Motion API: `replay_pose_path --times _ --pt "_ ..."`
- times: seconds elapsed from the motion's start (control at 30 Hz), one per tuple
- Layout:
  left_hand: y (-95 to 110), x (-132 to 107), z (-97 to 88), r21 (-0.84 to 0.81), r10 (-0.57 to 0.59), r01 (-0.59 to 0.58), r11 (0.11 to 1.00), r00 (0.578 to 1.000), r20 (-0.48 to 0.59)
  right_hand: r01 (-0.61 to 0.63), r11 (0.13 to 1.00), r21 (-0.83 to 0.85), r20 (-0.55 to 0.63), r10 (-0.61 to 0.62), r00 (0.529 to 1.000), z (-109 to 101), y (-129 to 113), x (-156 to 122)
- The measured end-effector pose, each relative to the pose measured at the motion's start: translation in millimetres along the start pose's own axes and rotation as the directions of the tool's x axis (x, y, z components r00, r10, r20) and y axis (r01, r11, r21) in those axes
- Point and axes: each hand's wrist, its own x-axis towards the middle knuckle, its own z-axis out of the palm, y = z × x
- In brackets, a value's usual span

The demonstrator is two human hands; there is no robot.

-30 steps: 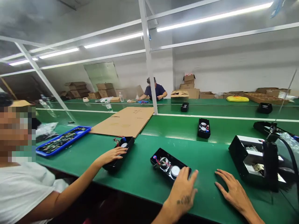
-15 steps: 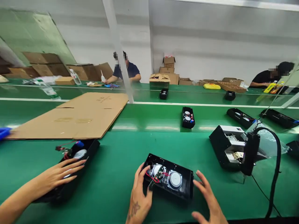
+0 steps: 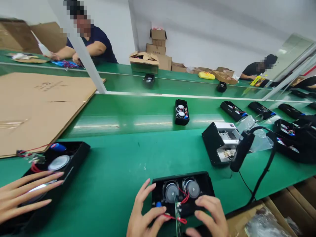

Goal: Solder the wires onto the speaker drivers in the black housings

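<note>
i'm looking down on a black rectangular speaker housing (image 3: 182,176), lying open at the front edge of the green bench top (image 3: 118,194). two round grey-coned speaker drivers (image 3: 181,191) sit side by side inside it, and a narrow green circuit board (image 3: 177,210) with a red wire (image 3: 184,221) lies across its lower edge.

my left hand (image 3: 145,214) is half open, its fingers spread over the housing's lower left corner. my right hand (image 3: 209,214) is curled over the lower right corner. both have hold of the housing, with the board between them.

toward the bench's left edge, a co-worker's open hand (image 3: 24,194) lies across a second black speaker housing (image 3: 79,151). to my right stands a black-and-silver open casing (image 3: 221,143), just beside a black corded handheld tool (image 3: 242,151). a large flat brown cardboard sheet (image 3: 37,105) lies at the far left.
</note>
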Motion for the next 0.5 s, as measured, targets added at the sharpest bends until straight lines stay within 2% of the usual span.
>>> replay_pose_path --times 0.07,0.17,0.3,0.4,0.47,0.5 --pt "-4 14 -3.7 -0.062 0.042 -0.039 0.997 0.998 0.040 -0.009 1.000 0.018 -0.005 0.009 1.000 18 -12 14" --pt "0 27 3.9 -0.156 -0.017 0.020 0.988 1.000 0.021 -0.122 0.986 0.112 0.024 0.120 0.992 30 -15 37" --pt "26 30 31.1 -0.192 -0.205 0.196 0.962 0.978 -0.028 -0.304 0.896 0.322 0.061 0.301 0.952 22 1 54" --pt "43 32 50.7 -0.181 -0.244 0.235 0.955 0.969 -0.033 -0.441 0.781 0.441 0.156 0.417 0.895 12 18 57" --pt "49 36 57.9 -0.172 -0.243 0.227 0.959 0.967 -0.077 -0.467 0.757 0.457 0.204 0.422 0.883 2 29 60" --pt "51 38 59.0 -0.170 -0.244 0.225 0.960 0.964 -0.103 -0.449 0.773 0.448 0.223 0.390 0.894 -3 34 62"
